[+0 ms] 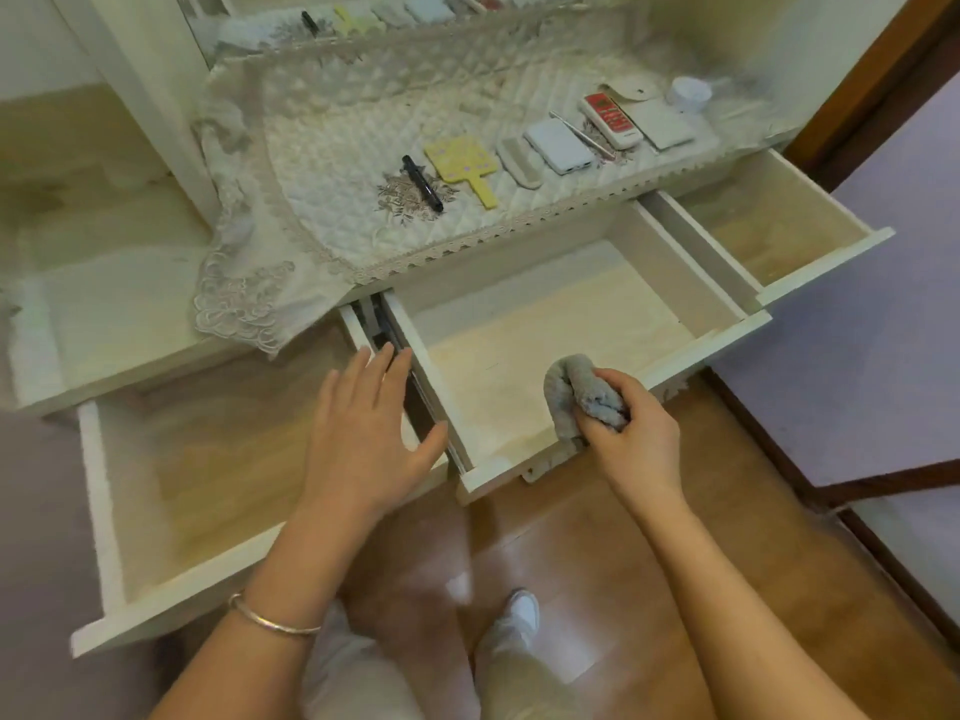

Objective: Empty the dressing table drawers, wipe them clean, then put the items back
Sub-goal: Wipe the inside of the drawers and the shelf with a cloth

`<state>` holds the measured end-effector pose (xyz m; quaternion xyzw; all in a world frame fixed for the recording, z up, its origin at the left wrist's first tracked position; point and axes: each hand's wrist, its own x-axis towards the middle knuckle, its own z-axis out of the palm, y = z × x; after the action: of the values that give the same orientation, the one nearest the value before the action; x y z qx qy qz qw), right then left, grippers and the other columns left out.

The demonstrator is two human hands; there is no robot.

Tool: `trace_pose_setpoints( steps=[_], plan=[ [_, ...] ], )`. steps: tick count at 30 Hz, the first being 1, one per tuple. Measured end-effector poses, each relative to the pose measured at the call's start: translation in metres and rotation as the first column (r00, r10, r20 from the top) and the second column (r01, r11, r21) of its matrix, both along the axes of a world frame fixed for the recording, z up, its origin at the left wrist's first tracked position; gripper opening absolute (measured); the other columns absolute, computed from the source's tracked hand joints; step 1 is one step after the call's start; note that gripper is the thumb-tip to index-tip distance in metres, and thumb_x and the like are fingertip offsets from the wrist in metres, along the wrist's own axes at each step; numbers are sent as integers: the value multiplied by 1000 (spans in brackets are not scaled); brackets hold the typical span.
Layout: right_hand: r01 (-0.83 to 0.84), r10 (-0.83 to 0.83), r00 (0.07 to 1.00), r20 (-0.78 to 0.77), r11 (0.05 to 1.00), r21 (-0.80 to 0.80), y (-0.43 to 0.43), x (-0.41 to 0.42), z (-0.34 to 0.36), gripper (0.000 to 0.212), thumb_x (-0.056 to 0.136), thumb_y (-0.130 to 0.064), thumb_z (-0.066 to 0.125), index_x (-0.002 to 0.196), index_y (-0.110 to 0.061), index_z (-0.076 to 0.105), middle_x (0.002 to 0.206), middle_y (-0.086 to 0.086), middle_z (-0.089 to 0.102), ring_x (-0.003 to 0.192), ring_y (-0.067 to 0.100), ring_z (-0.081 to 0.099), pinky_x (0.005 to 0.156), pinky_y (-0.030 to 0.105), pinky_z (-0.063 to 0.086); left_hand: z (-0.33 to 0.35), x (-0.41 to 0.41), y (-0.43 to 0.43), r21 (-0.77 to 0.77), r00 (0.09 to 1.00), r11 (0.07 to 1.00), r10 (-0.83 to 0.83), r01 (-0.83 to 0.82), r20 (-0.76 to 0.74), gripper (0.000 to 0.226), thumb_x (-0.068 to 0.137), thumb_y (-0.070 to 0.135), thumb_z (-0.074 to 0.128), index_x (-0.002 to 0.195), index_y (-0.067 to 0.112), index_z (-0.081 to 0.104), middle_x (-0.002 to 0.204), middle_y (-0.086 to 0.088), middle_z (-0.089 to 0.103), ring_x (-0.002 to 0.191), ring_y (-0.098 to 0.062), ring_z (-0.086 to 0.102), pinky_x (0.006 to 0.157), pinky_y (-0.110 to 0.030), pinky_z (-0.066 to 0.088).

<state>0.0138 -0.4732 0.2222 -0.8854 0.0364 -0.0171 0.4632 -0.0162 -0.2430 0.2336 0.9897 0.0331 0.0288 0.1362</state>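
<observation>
Gripping a bunched grey cloth [582, 392] with curled fingers and thumb, the right hand [631, 433] sits over the front right corner of the middle drawer [701, 353], which is pulled out and holds nothing else. The left hand [363, 433] is flat and open with fingers spread and nothing in it, over the gap between that drawer's left wall and the larger left drawer [98, 511]; whether it touches the wood I cannot tell. The right drawer [831, 262] also stands open. Up on the bench's quilted lace cover [322, 148] lie a black pen [422, 183], a yellow hand mirror [460, 163], a white power bank [558, 146] and a red remote [610, 121].
</observation>
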Motion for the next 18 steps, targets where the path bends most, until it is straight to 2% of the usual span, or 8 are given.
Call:
trace_pose_setpoints(
  steps=[4, 7, 9, 14, 18],
  plan=[
    [-41, 41, 999, -16, 998, -42, -50, 24, 1, 38, 83, -10, 60, 120, -16, 57, 115, 3, 62, 103, 17, 57, 86, 29, 46, -3, 7, -45, -8, 999, 1000, 28, -28, -40, 76, 85, 61, 35, 146, 22, 13, 154, 0, 13, 142, -16, 2, 112, -33, -5],
    [-75, 74, 997, -31, 996, -45, -71, 46, -3, 38, 83, -11, 60, 121, -16, 56, 115, 2, 61, 104, 17, 56, 86, 28, 45, -5, 23, -65, -15, 997, 998, 60, -60, -43, 75, 86, 58, 40, 146, 20, 14, 154, -1, 14, 142, -17, 3, 114, -36, -1],
    [-106, 105, 993, -50, 994, -24, -79, 63, -7, 36, 85, -12, 59, 121, -17, 55, 115, 3, 60, 103, 17, 56, 85, 28, 45, -9, 37, -73, -6, 995, 997, 83, -83, -62, 77, 84, 62, 35, 146, 21, 15, 154, -2, 14, 142, -17, 3, 114, -36, 0],
    [-262, 257, 963, -77, 964, -57, -81, 122, -24, 34, 87, -16, 56, 120, -21, 55, 113, 2, 60, 100, 19, 58, 84, 39, 51, -32, 78, -81, -2, 984, 986, 164, -164, -70, 86, 73, 66, 17, 143, 16, 25, 151, -7, 22, 141, -23, 10, 113, -37, 5],
    [-413, 403, 910, -97, 900, -140, -69, 175, -38, 39, 85, -9, 54, 122, -22, 55, 111, 1, 58, 98, 19, 57, 80, 33, 51, -56, 106, -84, -19, 962, 967, 252, -255, -109, 83, 77, 62, 23, 142, 11, 27, 151, -12, 20, 141, -26, 12, 112, -38, 7]
  ],
)
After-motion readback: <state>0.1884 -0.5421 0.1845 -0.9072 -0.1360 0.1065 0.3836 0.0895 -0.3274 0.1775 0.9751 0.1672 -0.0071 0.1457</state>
